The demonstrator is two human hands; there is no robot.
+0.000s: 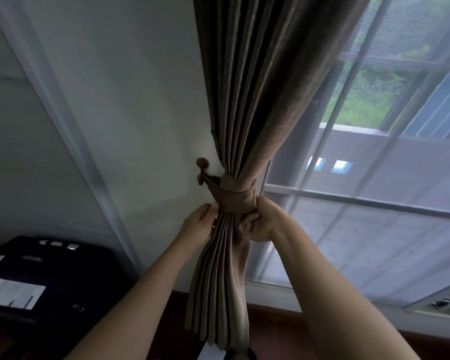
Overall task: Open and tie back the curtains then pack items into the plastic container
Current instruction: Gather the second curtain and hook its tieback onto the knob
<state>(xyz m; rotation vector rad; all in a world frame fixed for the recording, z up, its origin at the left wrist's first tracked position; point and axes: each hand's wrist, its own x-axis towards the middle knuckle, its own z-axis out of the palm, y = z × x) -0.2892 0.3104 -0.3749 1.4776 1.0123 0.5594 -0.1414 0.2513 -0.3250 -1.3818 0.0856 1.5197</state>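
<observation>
Two bare forearms reach up from the bottom of the view toward a brown curtain (240, 120), which is gathered into a tight bundle of pleats. Its lower tail hangs down between the arms toward the wooden floor (270, 331). The left hand (200, 227) is on the left edge of the pleats just beneath the band, its grip pinching the outer folds between fingertips and thumb. The right hand (261, 220) is on the right side at the same height, its grip clenched on the fabric with the fingers curled into the folds right under the band. Just above both hands, a tieback (238, 197) of matching brown cloth wraps around the bundle, and its left end runs up to a round wooden wall hook (202, 163) fixed on the white wall (140, 100). Above the band the curtain fans out wider toward the top of the view. To the right, a window (374, 157) with pale bars shows behind a sheer white layer, with greenery outside. At lower left lies a dark suitcase (50, 276) with a white label on it, well apart from the curtain.
</observation>
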